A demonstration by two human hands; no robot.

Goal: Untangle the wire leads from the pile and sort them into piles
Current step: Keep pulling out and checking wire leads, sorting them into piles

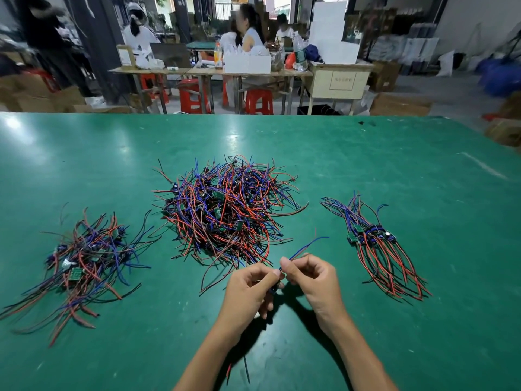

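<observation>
Green table (84, 153), three wire piles (225, 210), two hands (282, 280)

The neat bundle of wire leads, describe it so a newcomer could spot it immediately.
On the green table lie three heaps of wire. Take the neat bundle right of the big tangled pile. Only its leads lie parallel, small boards lined up mid-length.

looks like a small assembly workshop: big green work table (366, 153), people at cluttered benches (214, 71), red plastic stools (258, 101), cardboard boxes (400, 104) everywhere.
</observation>
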